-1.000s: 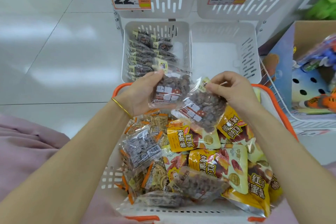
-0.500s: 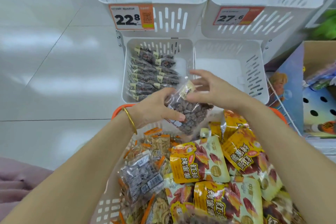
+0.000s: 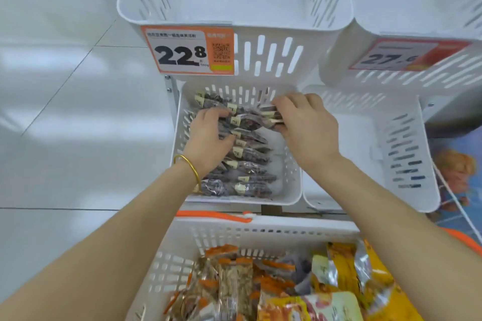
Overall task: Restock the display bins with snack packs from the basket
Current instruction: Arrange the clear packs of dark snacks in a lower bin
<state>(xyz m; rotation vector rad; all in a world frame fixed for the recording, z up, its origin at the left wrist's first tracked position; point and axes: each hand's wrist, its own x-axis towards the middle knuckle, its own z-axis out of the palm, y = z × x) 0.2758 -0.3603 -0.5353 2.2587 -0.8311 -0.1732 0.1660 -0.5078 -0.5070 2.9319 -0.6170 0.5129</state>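
Note:
Both hands are inside the lower left display bin (image 3: 292,180), which holds several clear packs of dark snacks (image 3: 250,167) in rows. My right hand (image 3: 305,122) grips a clear dark snack pack (image 3: 271,117) near the bin's back. My left hand (image 3: 208,135) lies with curled fingers on the left row of packs, fingertips hooked over a pack's edge. The white basket (image 3: 255,234) with orange handles sits below, holding yellow packs (image 3: 344,273) and orange-edged seed packs (image 3: 234,279).
The lower right bin (image 3: 407,159) has nothing in it. Two upper bins (image 3: 234,2) carry price tags 22.8 (image 3: 187,52) and 27.6 (image 3: 401,56). A cardboard box with toys (image 3: 459,172) stands at the right. White tiled floor lies to the left.
Both hands moved from above the basket forward into the lower left bin, carrying the dark snack packs there. The view tilted forward, so the bins look closer.

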